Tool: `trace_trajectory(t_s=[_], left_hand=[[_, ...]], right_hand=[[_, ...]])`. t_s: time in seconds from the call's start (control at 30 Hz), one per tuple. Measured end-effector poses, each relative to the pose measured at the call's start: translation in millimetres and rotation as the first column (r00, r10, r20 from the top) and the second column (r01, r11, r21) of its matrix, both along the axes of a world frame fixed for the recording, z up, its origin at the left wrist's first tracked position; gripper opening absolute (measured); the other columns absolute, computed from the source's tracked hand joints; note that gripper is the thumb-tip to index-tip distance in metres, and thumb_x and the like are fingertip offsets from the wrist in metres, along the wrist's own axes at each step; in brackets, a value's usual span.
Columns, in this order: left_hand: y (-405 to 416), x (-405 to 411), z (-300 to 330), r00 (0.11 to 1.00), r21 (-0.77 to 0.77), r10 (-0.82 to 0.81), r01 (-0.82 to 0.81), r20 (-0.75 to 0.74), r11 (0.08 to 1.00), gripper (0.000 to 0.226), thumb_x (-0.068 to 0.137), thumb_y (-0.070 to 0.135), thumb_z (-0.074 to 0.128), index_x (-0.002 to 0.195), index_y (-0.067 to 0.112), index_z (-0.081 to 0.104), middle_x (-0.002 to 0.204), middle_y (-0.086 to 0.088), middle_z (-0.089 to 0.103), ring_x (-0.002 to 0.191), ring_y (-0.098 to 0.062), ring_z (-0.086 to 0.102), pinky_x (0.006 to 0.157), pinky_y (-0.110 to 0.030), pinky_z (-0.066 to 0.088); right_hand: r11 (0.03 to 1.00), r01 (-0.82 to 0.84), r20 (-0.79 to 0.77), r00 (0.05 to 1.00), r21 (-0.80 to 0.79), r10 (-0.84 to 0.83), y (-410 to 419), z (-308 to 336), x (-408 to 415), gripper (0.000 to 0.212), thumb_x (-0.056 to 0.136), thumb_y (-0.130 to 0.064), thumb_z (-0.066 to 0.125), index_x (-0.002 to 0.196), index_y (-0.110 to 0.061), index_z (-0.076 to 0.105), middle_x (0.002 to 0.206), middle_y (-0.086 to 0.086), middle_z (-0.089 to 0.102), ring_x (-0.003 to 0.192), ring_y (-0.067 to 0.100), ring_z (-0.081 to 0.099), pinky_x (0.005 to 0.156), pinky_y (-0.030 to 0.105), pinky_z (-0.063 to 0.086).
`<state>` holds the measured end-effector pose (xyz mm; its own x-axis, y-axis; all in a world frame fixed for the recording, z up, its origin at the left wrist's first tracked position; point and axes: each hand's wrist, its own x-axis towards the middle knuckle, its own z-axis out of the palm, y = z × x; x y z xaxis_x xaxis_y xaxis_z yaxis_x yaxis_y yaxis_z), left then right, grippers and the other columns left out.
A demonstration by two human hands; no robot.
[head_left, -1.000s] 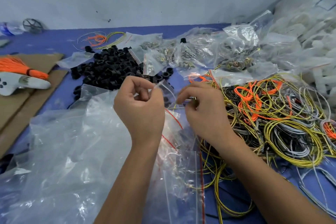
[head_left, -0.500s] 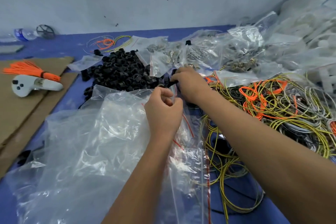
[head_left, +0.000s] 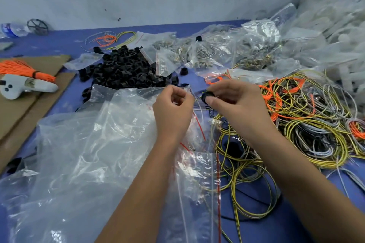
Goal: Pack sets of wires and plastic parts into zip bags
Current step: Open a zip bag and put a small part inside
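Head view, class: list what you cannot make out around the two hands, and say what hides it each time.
- Head view: the small zip bag pinched by the left hand is mostly hidden behind that hand; contents unclear.
- Head view: the black plastic part in the right hand is half covered by its fingers; shape unclear.
- Head view: the wire pile is cut off by the right edge.

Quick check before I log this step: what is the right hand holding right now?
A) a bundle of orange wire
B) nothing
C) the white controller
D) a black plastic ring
D: the right hand pinches a black plastic ring between thumb and fingers, just in front of the left hand, which grips the mouth of a zip bag.
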<state>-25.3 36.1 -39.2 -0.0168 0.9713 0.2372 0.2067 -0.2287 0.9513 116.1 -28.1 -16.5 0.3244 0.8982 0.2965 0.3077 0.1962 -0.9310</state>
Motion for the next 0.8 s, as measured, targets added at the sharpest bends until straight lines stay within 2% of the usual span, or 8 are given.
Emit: trace_trajectory(t_s=[0.1,0.2,0.27,0.4,0.53,0.63,0.73,0.8], left_hand=[[-0.3,2.3,-0.6,0.998,-0.004,-0.049,0.049,0.034,0.999,0.019,0.089,0.017,0.073,0.074,0.016,0.062,0.064,0.004,0.06,0.06,-0.013,0.054,0.058,-0.025,0.046],[-3.0,4.9,0.6,0.995,0.045,-0.055,0.051,0.08,0.998,0.018,0.088,0.015,0.073,0.073,0.015,0.064,0.063,0.008,0.059,0.059,-0.006,0.051,0.058,-0.019,0.043],[-7.3,6.0,3.0,0.996,0.148,-0.064,0.055,0.059,0.988,0.015,0.087,0.014,0.072,0.073,0.017,0.066,0.061,0.008,0.059,0.056,-0.005,0.051,0.056,-0.02,0.043],[-16.7,8.7,7.7,0.988,0.438,-0.044,0.107,-0.151,0.892,0.012,0.086,0.015,0.071,0.075,0.017,0.068,0.061,0.006,0.058,0.056,-0.013,0.056,0.054,-0.032,0.046],[-22.4,11.0,10.6,0.991,0.55,0.021,0.055,-0.131,0.833,0.013,0.086,0.012,0.072,0.075,0.015,0.067,0.063,0.007,0.058,0.059,-0.012,0.055,0.057,-0.032,0.044],[-22.3,12.0,11.3,0.995,0.543,0.08,-0.031,-0.067,0.839,0.013,0.088,0.015,0.071,0.075,0.015,0.068,0.063,0.008,0.059,0.058,-0.015,0.056,0.055,-0.034,0.045],[-22.7,14.7,13.4,0.996,0.443,0.084,-0.092,0.036,0.892,0.012,0.087,0.016,0.07,0.076,0.017,0.069,0.062,0.006,0.061,0.056,-0.02,0.06,0.052,-0.039,0.048],[-23.2,15.1,15.2,0.993,0.391,0.082,-0.108,0.082,0.914,0.012,0.087,0.017,0.069,0.075,0.018,0.069,0.061,0.005,0.062,0.056,-0.021,0.061,0.052,-0.04,0.05]], right_hand=[[0.997,-0.069,-0.199,0.978,-0.016,0.065,-12.0,-9.4,-0.1,0.016,0.084,0.001,0.08,0.093,-0.011,0.076,0.082,0.004,0.078,0.07,0.014,0.073,0.065,0.023,0.056],[0.998,-0.069,-0.238,0.969,-0.011,0.065,-10.0,-15.6,-1.2,0.013,0.084,0.002,0.081,0.091,-0.007,0.073,0.077,0.01,0.076,0.063,0.025,0.074,0.061,0.028,0.059],[0.998,-0.059,-0.239,0.969,-0.012,0.055,-8.3,-20.5,-1.1,0.012,0.084,0.001,0.081,0.089,-0.007,0.074,0.076,0.012,0.076,0.062,0.029,0.075,0.06,0.03,0.06],[0.989,-0.147,-0.185,0.971,0.028,0.149,-4.7,-26.0,-1.9,0.015,0.089,0.006,0.073,0.095,-0.007,0.077,0.086,0.012,0.078,0.078,0.023,0.077,0.07,0.033,0.062],[0.943,-0.331,-0.038,0.942,0.042,0.333,-4.5,-23.0,-5.6,0.032,0.091,0.021,0.052,0.103,0.002,0.075,0.096,0.013,0.077,0.092,0.012,0.069,0.082,0.031,0.057],[0.96,-0.259,0.164,0.957,0.107,0.24,-9.9,-17.8,-9.1,0.039,0.086,0.022,0.05,0.102,-0.001,0.077,0.104,0.002,0.077,0.095,0.014,0.072,0.081,0.031,0.059],[0.969,-0.194,0.393,0.912,0.15,0.121,-10.6,-15.2,-13.7,0.05,0.084,0.02,0.052,0.118,-0.009,0.075,0.12,-0.002,0.075,0.116,0.01,0.067,0.094,0.029,0.056],[0.962,-0.227,0.456,0.879,0.15,0.137,-10.1,-17.0,-15.4,0.048,0.084,0.02,0.053,0.118,-0.007,0.075,0.126,0.001,0.072,0.121,0.013,0.066,0.098,0.034,0.054]])
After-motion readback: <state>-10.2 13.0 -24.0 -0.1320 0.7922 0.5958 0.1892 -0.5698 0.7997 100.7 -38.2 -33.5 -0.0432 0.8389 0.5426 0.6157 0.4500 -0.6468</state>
